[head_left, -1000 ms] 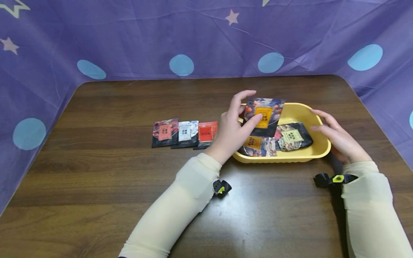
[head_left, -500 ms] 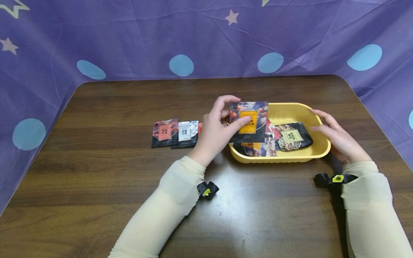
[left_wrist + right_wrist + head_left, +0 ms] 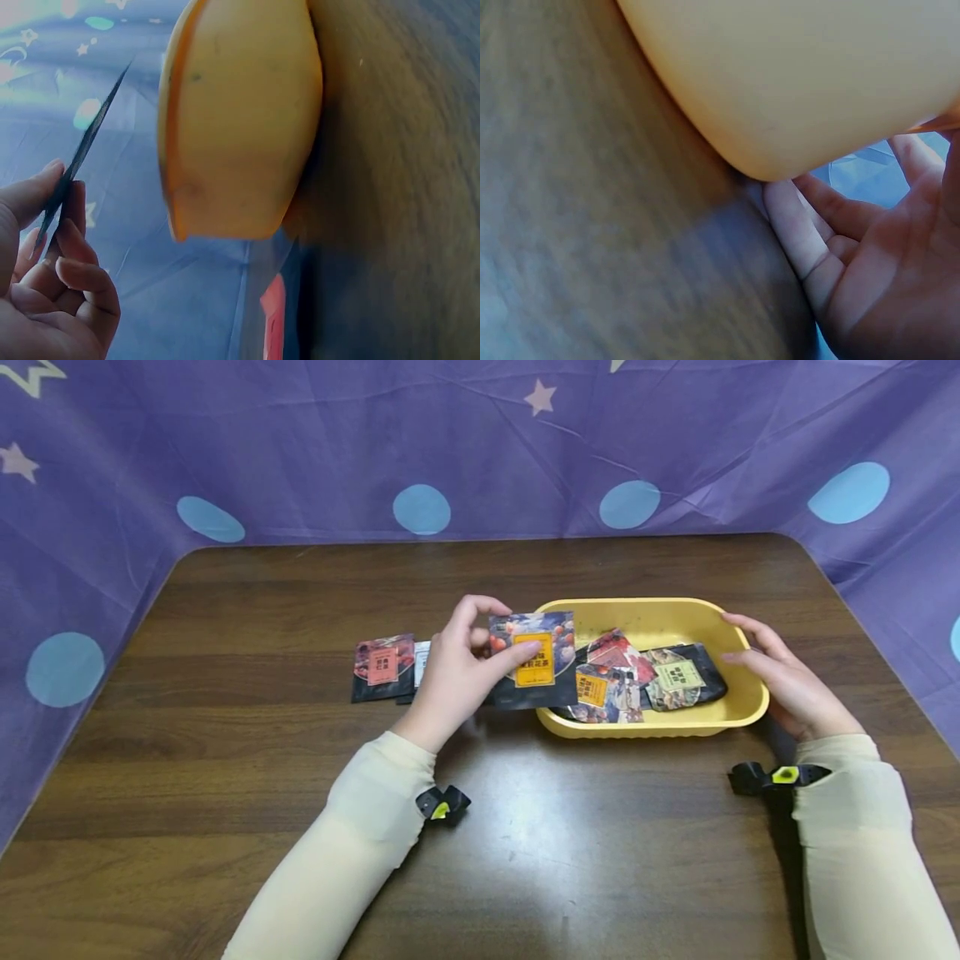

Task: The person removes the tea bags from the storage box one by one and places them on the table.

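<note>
My left hand (image 3: 450, 685) pinches a dark tea packet with an orange label (image 3: 535, 675) between thumb and fingers, raised over the yellow basket's left end. The left wrist view shows this packet edge-on (image 3: 86, 142), apart from the basket wall (image 3: 240, 127). My right hand (image 3: 798, 693) holds the yellow basket (image 3: 660, 728) by its right end, thumb over the rim and fingers outside; the right wrist view has fingertips (image 3: 787, 217) at its base. Inside lie a green-labelled packet (image 3: 678, 677), an orange-labelled one (image 3: 618, 697) and a red one (image 3: 615, 647).
Left of the basket, a red-labelled packet (image 3: 382, 668) overlaps a white-labelled packet (image 3: 422, 658) on the wooden table (image 3: 225, 743). My left hand hides the spot beside them. A purple curtain (image 3: 495, 452) hangs behind the table.
My left hand has carried the orange-labelled tea packet left and slightly nearer, from over the basket to its left end, covering the third table packet. The right hand stays still.
</note>
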`<state>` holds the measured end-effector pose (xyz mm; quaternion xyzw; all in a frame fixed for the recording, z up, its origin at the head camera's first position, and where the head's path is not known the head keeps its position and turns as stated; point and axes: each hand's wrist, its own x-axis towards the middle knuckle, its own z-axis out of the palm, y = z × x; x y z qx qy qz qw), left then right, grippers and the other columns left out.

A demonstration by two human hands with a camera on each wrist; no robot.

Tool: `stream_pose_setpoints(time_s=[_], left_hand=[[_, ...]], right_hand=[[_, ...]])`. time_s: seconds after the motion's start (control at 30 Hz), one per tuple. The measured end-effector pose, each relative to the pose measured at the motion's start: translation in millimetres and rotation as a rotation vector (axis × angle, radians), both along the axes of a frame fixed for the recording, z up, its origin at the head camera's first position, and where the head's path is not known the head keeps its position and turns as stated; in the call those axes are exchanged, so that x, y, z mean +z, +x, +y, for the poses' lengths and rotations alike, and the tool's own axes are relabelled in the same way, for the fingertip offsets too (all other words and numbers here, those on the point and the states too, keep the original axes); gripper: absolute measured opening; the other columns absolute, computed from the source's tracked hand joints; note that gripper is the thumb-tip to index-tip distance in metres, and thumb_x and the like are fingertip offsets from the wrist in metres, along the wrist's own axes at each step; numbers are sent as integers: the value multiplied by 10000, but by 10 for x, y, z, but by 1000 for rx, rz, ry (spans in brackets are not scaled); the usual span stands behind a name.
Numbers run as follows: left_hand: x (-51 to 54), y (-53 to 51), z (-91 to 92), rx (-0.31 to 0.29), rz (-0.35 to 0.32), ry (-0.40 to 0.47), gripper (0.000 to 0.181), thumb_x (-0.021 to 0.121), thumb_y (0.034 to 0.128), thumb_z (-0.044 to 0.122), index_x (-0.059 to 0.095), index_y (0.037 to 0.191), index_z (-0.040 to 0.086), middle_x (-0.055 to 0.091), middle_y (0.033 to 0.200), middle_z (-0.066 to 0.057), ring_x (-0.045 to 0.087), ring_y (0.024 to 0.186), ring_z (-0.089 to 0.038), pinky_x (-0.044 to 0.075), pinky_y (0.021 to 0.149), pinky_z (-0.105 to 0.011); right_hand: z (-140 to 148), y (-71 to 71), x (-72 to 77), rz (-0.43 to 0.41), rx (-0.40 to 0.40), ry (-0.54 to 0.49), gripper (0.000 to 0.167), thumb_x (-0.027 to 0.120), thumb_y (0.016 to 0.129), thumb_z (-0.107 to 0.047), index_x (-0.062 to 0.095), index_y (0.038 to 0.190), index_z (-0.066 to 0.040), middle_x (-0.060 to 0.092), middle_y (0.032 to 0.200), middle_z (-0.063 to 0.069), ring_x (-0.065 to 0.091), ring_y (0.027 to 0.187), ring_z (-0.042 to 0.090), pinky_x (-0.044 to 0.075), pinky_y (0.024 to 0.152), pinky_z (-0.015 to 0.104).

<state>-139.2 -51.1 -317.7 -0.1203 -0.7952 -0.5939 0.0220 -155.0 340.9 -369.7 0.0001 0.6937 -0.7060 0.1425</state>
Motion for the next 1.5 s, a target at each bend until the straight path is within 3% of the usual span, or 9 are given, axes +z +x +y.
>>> stream_pose_setpoints(time_s=[0.13, 0.3, 0.53, 0.77, 0.97, 1.07, 1.3, 1.5], left_hand=[[7, -7, -89, 22, -15, -24, 429, 794, 851, 227, 519, 1175, 167, 515, 635, -8, 444, 620, -143, 366, 554, -257], [64, -21, -194, 19, -71, -75, 453, 800, 845, 244, 486, 1162, 166, 613, 689, -26, 504, 611, -151, 384, 548, -262], [177, -46, -323, -8, -155, -171, 461, 809, 835, 246, 462, 1126, 159, 578, 616, -28, 429, 532, -148, 309, 506, -276], [253, -74, -458, -58, -205, -275, 424, 797, 848, 209, 484, 1117, 111, 548, 627, -5, 455, 561, -151, 329, 540, -265], [229, -100, -525, -155, -290, -408, 433, 818, 826, 225, 490, 1082, 105, 492, 606, 9, 430, 568, -159, 337, 572, -295], [199, -107, -513, -188, -302, -468, 437, 830, 812, 249, 507, 1080, 126, 474, 614, -6, 427, 573, -174, 352, 586, -309], [103, -111, -465, -218, -300, -550, 409, 835, 807, 256, 531, 1055, 141, 598, 783, -54, 496, 659, -191, 385, 604, -300], [44, -108, -434, -251, -256, -612, 386, 839, 800, 247, 556, 1036, 134, 563, 791, -38, 498, 690, -195, 395, 617, -306]], right_hand=[[-8, -6, -10, 2, 3, 5, 474, 470, 1021, -79, 388, 1398, -356, 424, 1257, -55, 639, 906, 49, 573, 641, 302], [-14, -9, -15, 0, 3, -3, 473, 467, 1022, -76, 388, 1399, -351, 426, 1257, -54, 641, 906, 53, 574, 637, 306], [8, 3, -9, 7, 1, -27, 473, 456, 1021, -55, 397, 1394, -341, 432, 1259, -58, 644, 906, 54, 574, 635, 303], [14, -1, -8, 12, 6, -37, 470, 448, 1022, -49, 401, 1392, -335, 426, 1264, -58, 640, 917, 52, 573, 641, 302], [10, -2, -12, 16, 10, -37, 474, 447, 1022, -47, 401, 1394, -336, 432, 1260, -57, 640, 917, 50, 573, 642, 299], [11, -5, -7, 12, 10, -37, 475, 446, 1022, -47, 398, 1396, -336, 428, 1259, -53, 641, 916, 52, 574, 641, 303], [18, -11, -4, 3, 9, -17, 473, 450, 1022, -56, 392, 1392, -344, 410, 1260, -58, 630, 922, 42, 572, 641, 302], [13, -8, -4, 6, 9, -15, 472, 450, 1022, -56, 395, 1392, -343, 412, 1258, -55, 631, 920, 40, 572, 636, 302]])
